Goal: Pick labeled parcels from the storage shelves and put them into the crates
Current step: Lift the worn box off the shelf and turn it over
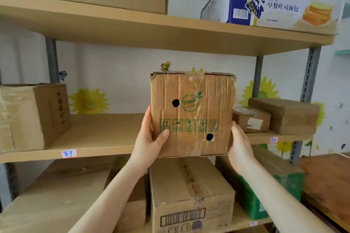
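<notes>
Item: worn brown cardboard box w/ green "Fresh" print, two punched holes (193, 113), held upright in front of middle beige shelf board (98, 136) (clear tape across front). Left hand (149, 136) grasps its left edge; right hand (239, 143) grasps right edge.

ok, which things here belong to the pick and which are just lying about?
In the job: taped brown cardboard parcel with green Fresh print, held between left hand and right hand.
Lying about: blue and white bread carton up top; small brown labelled parcel at right; barcoded brown carton below.
</notes>
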Demonstrator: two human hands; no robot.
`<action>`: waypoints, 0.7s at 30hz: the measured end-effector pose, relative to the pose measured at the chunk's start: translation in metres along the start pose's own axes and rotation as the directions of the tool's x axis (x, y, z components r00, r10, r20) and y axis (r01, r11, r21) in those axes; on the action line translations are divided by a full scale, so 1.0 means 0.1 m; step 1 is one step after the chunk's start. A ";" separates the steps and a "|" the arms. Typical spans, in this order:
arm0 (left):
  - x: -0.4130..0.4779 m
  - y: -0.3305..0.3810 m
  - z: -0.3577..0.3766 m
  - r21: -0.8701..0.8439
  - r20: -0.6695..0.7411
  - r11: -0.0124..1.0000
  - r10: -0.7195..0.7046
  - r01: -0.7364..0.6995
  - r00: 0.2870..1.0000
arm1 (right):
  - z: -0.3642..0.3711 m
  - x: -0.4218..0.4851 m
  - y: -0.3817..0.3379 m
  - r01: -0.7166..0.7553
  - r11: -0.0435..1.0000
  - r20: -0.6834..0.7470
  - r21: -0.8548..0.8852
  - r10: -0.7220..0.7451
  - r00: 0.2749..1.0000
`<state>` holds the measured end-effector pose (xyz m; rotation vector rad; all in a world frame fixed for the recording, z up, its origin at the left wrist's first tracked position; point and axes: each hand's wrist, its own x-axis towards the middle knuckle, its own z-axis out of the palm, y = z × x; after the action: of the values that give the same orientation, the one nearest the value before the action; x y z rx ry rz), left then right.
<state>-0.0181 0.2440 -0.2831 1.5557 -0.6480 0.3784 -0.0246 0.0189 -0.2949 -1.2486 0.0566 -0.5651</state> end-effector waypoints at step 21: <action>0.63 -0.51 0.46 0.075 -0.325 0.996 -0.017 0.043 0.945 | 0.02 1.19 0.42 0.040 0.991 0.217 -0.124 -0.012 0.976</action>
<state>0.0557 0.1875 -0.2908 1.5336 -0.3550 0.6296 0.0948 -0.0228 -0.3012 -1.4314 -0.1081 -0.4504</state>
